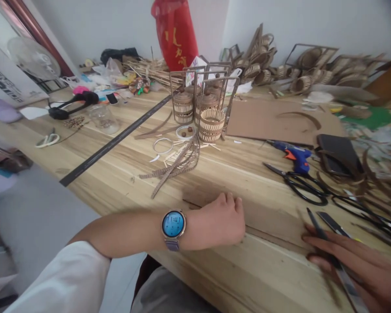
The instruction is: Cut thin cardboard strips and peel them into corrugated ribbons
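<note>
My left hand point(224, 219), with a watch point(173, 224) on its wrist, rests curled on a flat brown strip of board point(273, 221) near the table's front edge. Its fingertips are bent down, and whatever they may hold is hidden. At the lower right, my right hand point(352, 261) is blurred, its fingers round a long, thin dark tool with a pale metallic part point(348, 287), which I cannot identify. A utility knife point(333, 224) lies just beyond it. Black scissors point(304, 187) and a blue glue gun point(295, 155) lie behind the board strip.
Small slatted baskets point(211, 125) in upright frames stand at the table's middle. Woven strips point(179, 165) lie before them. A long dark ruler point(120, 138) crosses the left side. Cardboard point(270, 119), a black phone-like object point(339, 156) and a red bag point(176, 37) are farther back.
</note>
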The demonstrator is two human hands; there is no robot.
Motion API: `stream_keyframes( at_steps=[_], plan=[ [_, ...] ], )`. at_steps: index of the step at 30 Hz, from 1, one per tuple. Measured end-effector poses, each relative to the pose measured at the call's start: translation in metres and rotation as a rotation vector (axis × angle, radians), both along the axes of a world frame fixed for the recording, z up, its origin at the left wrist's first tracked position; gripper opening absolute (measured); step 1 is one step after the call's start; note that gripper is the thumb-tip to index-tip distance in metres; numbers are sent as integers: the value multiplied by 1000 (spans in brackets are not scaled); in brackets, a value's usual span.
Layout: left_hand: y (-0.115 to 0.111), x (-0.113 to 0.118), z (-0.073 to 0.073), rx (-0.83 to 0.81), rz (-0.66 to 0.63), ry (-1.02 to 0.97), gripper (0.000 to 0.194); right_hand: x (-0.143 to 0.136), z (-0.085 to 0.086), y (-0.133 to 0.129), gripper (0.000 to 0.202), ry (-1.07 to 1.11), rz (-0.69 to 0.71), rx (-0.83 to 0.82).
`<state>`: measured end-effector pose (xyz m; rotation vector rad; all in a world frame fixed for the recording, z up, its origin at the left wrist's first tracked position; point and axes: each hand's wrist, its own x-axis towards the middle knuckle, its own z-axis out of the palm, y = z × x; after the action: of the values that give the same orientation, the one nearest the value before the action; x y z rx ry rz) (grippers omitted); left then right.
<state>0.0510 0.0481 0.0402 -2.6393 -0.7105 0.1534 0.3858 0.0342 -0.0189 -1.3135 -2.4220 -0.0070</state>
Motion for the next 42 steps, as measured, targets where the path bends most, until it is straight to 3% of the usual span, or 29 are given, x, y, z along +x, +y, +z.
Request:
stream_keyframes(
  at_steps=[5,11,14,18,27,33,42],
  plan=[
    [-1,5,12,-46,52,64,38,-7,5,-3,37,-13,31,-17],
    [-2,11,18,-201,50,67,23,2,9,4,31,-104,100,-45],
    [1,8,16,-236,43,6,21,-3,20,1,32,-101,103,-131],
    [8,1,7,-205,16,-96,16,-21,31,-7,30,29,-43,-184],
    [18,-6,-3,-206,-50,-218,25,-27,41,-11,26,67,-24,-185],
    [18,-8,-6,-219,-48,-195,30,-17,36,-9,29,12,23,-178],
    [31,-20,22,-390,80,-113,16,-6,19,-3,26,43,61,-117]
  ],
)
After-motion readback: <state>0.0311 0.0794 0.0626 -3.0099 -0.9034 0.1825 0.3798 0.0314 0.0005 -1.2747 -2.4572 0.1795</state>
